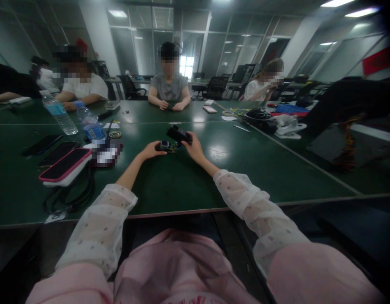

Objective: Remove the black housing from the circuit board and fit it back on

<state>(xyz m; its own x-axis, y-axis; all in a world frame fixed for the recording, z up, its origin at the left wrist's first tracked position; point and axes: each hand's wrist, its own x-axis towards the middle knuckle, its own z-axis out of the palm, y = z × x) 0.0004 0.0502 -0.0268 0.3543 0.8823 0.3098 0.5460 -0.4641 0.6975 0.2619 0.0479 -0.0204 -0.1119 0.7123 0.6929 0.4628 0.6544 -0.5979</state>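
Note:
Over the middle of the green table (169, 185), my left hand (153, 149) grips a small circuit board (172, 147) by its left end. A little display or chip with a light face sits on the board's left part. My right hand (193, 147) is closed round a black plastic casing (179, 134), tilted just above the board's right side. The casing and the board are very near each other; whether they touch I cannot tell. Both forearms reach forward in sheer white sleeves.
Left are two water bottles (60, 114), several phones, one in a pink-edged case (66, 164), and black cables (71, 190). A pen (242, 128), wires and a white device (288, 126) lie right. Across the table sits a person in grey (169, 86), with others either side.

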